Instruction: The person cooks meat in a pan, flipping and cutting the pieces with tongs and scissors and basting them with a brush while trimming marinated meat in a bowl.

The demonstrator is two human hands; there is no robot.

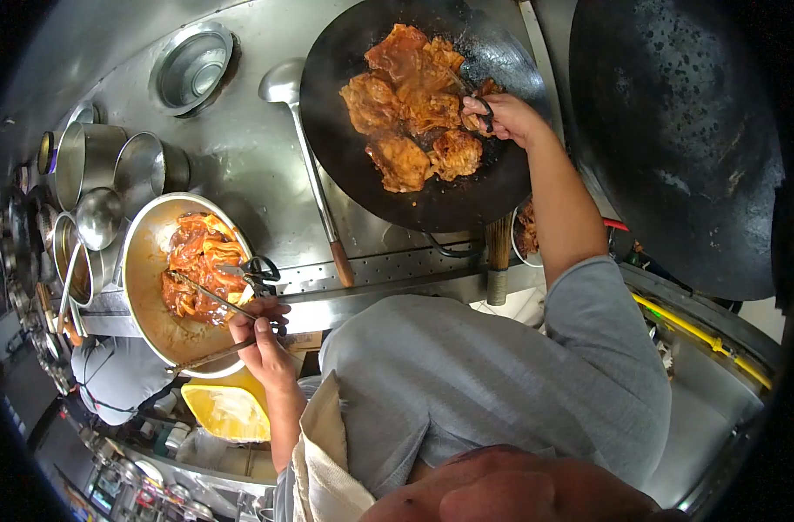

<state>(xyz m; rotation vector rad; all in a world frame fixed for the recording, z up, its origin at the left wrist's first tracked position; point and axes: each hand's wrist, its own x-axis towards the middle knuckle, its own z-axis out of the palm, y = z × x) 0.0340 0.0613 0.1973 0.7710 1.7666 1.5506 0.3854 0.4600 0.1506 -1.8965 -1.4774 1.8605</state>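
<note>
My left hand [264,344] is closed around metal tongs [218,297], whose arms are spread over a large bowl [144,326] at the left. Red, sauce-coated raw meat [201,252] fills the bowl's middle, and a black-handled tool [262,270] rests at its right rim. Over the right part of a dark wok [353,187], my right hand [505,120] grips a tool with black loop handles, seemingly scissors, its thin metal end among browned meat pieces [401,163]. Where that end meets the meat is hard to make out.
A long-handled ladle [314,170] lies left of the wok. Metal basin [192,70] and pots [88,165] stand at the upper left. A second wok [675,165] is at the right, a brush [498,261] below the first, and a yellow container [227,411] beneath the bowl. Another person [118,378] is at the lower left.
</note>
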